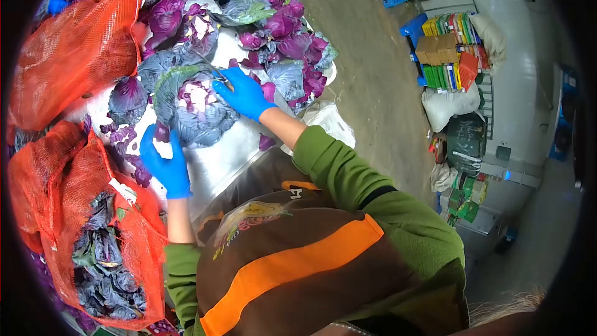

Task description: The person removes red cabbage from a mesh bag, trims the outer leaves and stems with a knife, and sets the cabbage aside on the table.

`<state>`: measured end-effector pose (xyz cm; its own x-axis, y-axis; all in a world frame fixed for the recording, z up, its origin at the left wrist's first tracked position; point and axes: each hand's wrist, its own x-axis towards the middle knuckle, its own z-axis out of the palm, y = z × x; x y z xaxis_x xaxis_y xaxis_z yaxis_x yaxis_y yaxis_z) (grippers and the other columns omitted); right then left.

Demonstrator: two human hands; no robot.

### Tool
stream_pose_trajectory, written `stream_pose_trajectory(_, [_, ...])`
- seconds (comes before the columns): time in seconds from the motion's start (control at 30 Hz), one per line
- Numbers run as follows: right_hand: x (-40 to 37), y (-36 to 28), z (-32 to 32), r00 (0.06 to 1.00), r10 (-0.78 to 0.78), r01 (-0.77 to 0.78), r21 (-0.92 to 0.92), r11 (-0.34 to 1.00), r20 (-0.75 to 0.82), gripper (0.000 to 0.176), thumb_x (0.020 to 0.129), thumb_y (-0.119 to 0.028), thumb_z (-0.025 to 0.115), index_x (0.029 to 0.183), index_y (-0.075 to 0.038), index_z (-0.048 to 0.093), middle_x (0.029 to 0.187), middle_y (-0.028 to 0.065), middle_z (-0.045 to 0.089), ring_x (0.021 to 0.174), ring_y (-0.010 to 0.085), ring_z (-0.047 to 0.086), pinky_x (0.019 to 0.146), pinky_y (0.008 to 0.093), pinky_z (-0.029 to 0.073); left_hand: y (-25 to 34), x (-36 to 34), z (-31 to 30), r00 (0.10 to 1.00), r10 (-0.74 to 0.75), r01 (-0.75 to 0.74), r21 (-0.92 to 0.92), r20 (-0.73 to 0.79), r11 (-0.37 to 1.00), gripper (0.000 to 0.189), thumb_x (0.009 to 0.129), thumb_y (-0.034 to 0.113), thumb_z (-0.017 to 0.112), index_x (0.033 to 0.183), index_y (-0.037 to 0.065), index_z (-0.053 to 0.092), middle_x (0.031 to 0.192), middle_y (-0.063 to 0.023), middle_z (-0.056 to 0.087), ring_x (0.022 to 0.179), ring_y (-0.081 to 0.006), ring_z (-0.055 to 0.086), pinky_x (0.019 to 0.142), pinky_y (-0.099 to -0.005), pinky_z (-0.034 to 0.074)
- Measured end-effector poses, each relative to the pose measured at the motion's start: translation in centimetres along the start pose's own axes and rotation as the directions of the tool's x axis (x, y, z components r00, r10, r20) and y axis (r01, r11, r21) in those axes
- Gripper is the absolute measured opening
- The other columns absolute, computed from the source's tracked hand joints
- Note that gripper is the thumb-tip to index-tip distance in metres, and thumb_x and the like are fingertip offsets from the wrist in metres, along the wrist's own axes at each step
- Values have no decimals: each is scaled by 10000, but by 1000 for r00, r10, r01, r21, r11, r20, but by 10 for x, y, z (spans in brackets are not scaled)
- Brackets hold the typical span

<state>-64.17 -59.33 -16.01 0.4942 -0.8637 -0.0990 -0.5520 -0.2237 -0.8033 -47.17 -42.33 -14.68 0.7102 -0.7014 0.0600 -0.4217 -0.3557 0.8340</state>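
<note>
A red cabbage (194, 107) with grey-blue outer leaves lies on a metal table (219, 160). My left hand (164, 163), in a blue glove, grips the cabbage's near-left edge. My right hand (245, 93), also blue-gloved, lies on the cabbage's far-right side and holds a thin knife (210, 67) whose blade points away over the leaves. Green sleeves and a brown apron with an orange stripe fill the lower part of the view.
Loose purple leaves (281, 38) are piled at the table's far end. Orange mesh sacks lie at the left (73, 51), and one holding cabbages (102, 244) is close by. Another person's blue glove (57, 4) shows top left. Crates and bags (449, 57) stand on the floor at right.
</note>
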Motion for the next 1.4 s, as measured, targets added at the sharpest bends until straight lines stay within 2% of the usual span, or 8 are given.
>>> stream_pose_trajectory(0.13, [-2, 13, 2, 997, -71, 74, -101, 992, 31, 356, 885, -349, 627, 1116, -81, 595, 1031, 145, 576, 924, 332, 600, 798, 407, 477, 20, 35, 36, 957, 169, -135, -153, 236, 979, 797, 706, 296, 825, 1312, -56, 445, 1276, -216, 514, 1181, -319, 501, 1019, -386, 390])
stream_pose_trajectory(0.2, [-1, 39, -5, 990, -117, 95, -234, 968, -83, 355, 878, -336, 631, 1116, -77, 583, 1063, 143, 568, 917, 346, 599, 790, 412, 481, 4, 50, 46, 911, 77, -9, -167, 404, 986, 875, 634, 358, 864, 1289, -56, 458, 1250, -211, 518, 1150, -315, 517, 1010, -382, 402])
stream_pose_trajectory(0.3, [-4, 38, -47, 916, 134, -247, -268, 931, -379, 348, 887, -306, 620, 1157, -93, 562, 1082, 149, 585, 937, 331, 610, 778, 402, 495, 17, 37, 33, 898, 88, -75, -47, 432, 996, 847, 571, 373, 898, 1189, -47, 499, 1133, -174, 533, 1058, -304, 542, 950, -400, 435])
stream_pose_trajectory(0.53, [-36, 5, -39, 972, -148, 182, -193, 964, 181, 400, 961, -333, 502, 1312, -143, 519, 1124, 166, 625, 980, 326, 629, 805, 406, 498, -2, 24, 63, 900, -77, 250, -363, 429, 897, 831, 698, 236, 835, 1357, -48, 417, 1311, -179, 500, 1183, -249, 505, 1021, -352, 394])
stream_pose_trajectory(0.7, [-38, -7, -26, 988, 53, -38, -106, 994, 145, 439, 980, -380, 409, 1323, -123, 504, 1110, 199, 632, 941, 392, 622, 800, 463, 494, -1, 30, 68, 917, -152, 291, -361, 368, 886, 783, 692, 267, 845, 1267, -103, 464, 1201, -225, 562, 1084, -259, 567, 964, -349, 437])
stream_pose_trajectory(0.8, [-45, -10, -22, 962, 231, -205, -171, 964, 144, 444, 982, -333, 448, 1375, -127, 444, 1073, 212, 643, 943, 365, 636, 802, 436, 494, 8, 4, 73, 844, -393, 463, -128, 366, 877, 856, 630, 294, 890, 1222, -133, 442, 1154, -232, 580, 1037, -272, 583, 938, -356, 454])
stream_pose_trajectory(1.03, [-58, -2, -21, 985, 103, -44, -372, 927, 141, 500, 974, -344, 450, 1423, -141, 369, 982, 170, 665, 812, 331, 655, 663, 437, 504, 10, -1, 92, 881, -280, 426, -383, 381, 820, 902, 646, 268, 881, 1301, -109, 388, 1264, -223, 514, 1142, -274, 535, 985, -368, 426])
stream_pose_trajectory(1.4, [-14, 26, -26, 953, 303, -285, -344, 895, -1, 481, 949, -442, 484, 1270, -87, 534, 871, 221, 666, 810, 377, 657, 699, 458, 512, 26, -6, 84, 862, -232, 450, -472, 450, 758, 922, 657, 229, 875, 1346, -68, 339, 1268, -180, 488, 1164, -241, 496, 1007, -357, 397])
